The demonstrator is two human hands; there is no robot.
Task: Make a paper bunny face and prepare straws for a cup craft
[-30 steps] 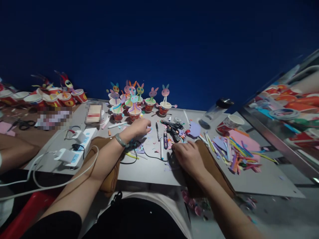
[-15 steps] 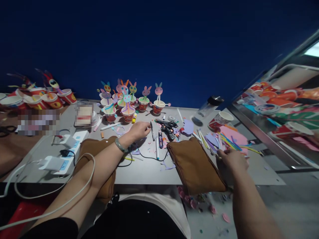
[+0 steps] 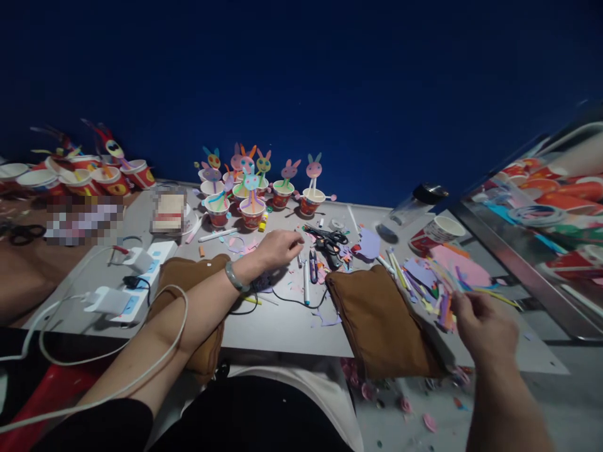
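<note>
My left hand (image 3: 279,248) hovers or rests over the middle of the table, fingers curled and tips hidden. Just beyond them, part of a slim grey pen (image 3: 299,261) shows; I cannot tell if they grip it. A white marker (image 3: 306,284) and dark purple thread snips (image 3: 313,267) lie to its right. My right hand (image 3: 487,326) is at the table's right side, fingers pinched beside a heap of coloured paper strips (image 3: 444,309). Blurred strips lie by its fingertips; what it holds is unclear. A pink paper sheet (image 3: 459,263) lies behind.
Paper cups with rabbit figures (image 3: 252,216) stand at the back. A brown cushion (image 3: 384,323) lies between my hands, another (image 3: 188,279) under my left arm. A power strip (image 3: 141,292) and white cable are left. Right are a bottle (image 3: 407,213), paper cup (image 3: 436,233) and metal-edged tray (image 3: 509,273).
The view has shifted, moving everything rightward. My right hand has drawn right and back from the strips, uncovering more of them. My left hand now covers more of the pen.
</note>
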